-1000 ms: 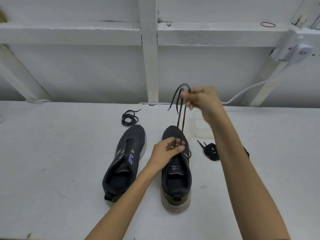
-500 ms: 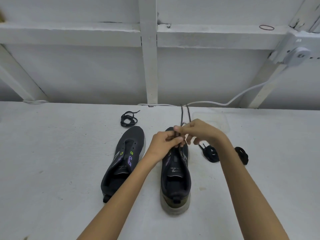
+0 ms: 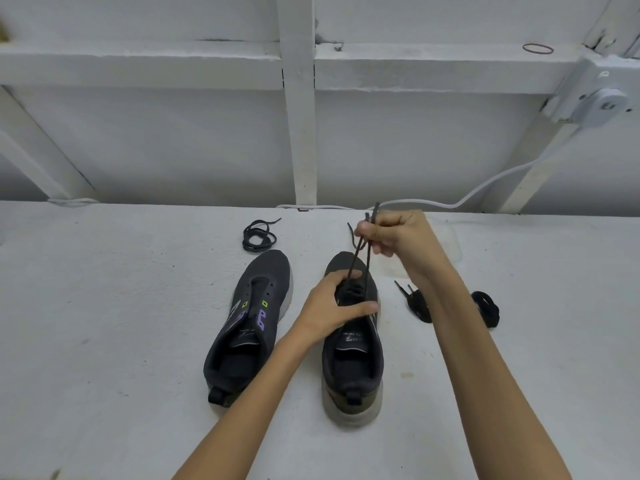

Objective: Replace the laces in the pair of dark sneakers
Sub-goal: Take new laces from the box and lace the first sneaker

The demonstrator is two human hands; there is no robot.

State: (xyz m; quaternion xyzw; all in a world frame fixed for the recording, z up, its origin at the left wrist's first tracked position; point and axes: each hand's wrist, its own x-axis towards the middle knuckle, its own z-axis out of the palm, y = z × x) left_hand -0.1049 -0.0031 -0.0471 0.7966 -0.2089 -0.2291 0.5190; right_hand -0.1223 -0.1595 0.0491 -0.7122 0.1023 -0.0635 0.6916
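Two dark sneakers stand side by side on a white table (image 3: 104, 306), toes pointing away. The left sneaker (image 3: 249, 323) has bare eyelets and purple and green marks. My left hand (image 3: 332, 306) rests over the front eyelets of the right sneaker (image 3: 353, 362) and holds it down. Both strands of a dark lace (image 3: 360, 258) rise from that shoe's front. My right hand (image 3: 398, 237) pinches them above the toe, and the tips poke out above my fingers.
A coiled dark lace (image 3: 258, 235) lies beyond the left sneaker. Two more dark lace bundles (image 3: 417, 304) (image 3: 486, 308) lie right of the right sneaker, partly behind my right forearm. A white cable (image 3: 485, 188) runs along the back edge to a wall fitting (image 3: 602, 102).
My right hand dropped from high above the shoe down to my left hand, then rose again a short way with both lace strands. My left hand stayed on the right sneaker.
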